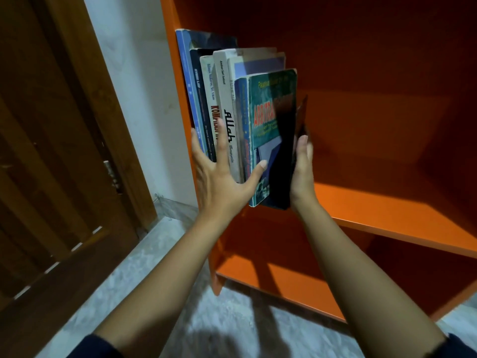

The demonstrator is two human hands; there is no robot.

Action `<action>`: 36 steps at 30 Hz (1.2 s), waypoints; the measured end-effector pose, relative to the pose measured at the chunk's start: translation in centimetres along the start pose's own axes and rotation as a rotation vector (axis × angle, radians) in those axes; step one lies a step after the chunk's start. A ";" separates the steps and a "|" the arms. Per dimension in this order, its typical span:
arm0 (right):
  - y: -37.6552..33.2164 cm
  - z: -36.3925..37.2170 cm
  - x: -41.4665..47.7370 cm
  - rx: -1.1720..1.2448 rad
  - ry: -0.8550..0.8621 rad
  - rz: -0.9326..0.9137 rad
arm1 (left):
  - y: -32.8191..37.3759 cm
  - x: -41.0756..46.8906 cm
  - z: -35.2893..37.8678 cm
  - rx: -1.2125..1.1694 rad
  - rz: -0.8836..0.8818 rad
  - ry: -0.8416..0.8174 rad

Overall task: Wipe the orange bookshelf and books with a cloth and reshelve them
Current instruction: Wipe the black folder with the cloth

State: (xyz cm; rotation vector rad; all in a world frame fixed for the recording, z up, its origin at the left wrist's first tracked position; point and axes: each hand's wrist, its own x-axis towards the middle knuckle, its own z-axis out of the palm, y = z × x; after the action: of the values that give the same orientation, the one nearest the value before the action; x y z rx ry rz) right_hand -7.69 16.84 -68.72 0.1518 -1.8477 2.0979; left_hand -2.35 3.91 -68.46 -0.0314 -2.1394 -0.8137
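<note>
Two hands are on the job, apart, with the row of books (232, 112) pressed between them. My left hand (222, 182) is spread flat over the spines, fingers straight, with the thumb lying across the cover of the green book (271, 107). My right hand (303, 171) lies flat against the outer face of the row, the side away from the left wall (169, 11) of the orange bookshelf (387, 210). The books stand upright, long axis vertical, spines toward me, the first one touching that wall. I judge they sit near its front edge, so the coming move is a push straight in along the wall. The right hand would press toward the wall so the row cannot topple away. No cloth is in view.
</note>
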 end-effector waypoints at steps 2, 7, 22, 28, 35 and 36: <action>0.1 0.3 0.5 0.046 0.015 0.020 | -0.8 0.4 0.4 0.040 0.131 0.068; 0.4 3.7 0.8 0.114 0.011 0.028 | -2.7 2.7 1.5 0.186 0.354 0.147; 1.0 4.7 1.3 0.175 -0.010 -0.007 | -3.1 3.9 4.7 0.218 0.369 0.314; 0.3 4.1 1.1 0.128 0.035 0.032 | -2.9 3.8 4.3 0.252 0.355 0.299; -0.1 3.8 -0.8 -0.080 0.039 0.003 | -2.2 2.8 1.4 0.354 0.327 0.085; -0.4 3.6 -1.3 -0.095 0.037 -0.006 | -1.9 2.7 0.8 0.349 0.319 0.046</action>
State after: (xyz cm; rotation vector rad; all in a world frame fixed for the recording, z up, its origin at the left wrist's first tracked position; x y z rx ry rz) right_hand -6.87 13.14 -68.15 0.0946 -1.9183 1.9907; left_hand -5.20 2.18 -67.95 -0.1658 -2.1313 -0.2506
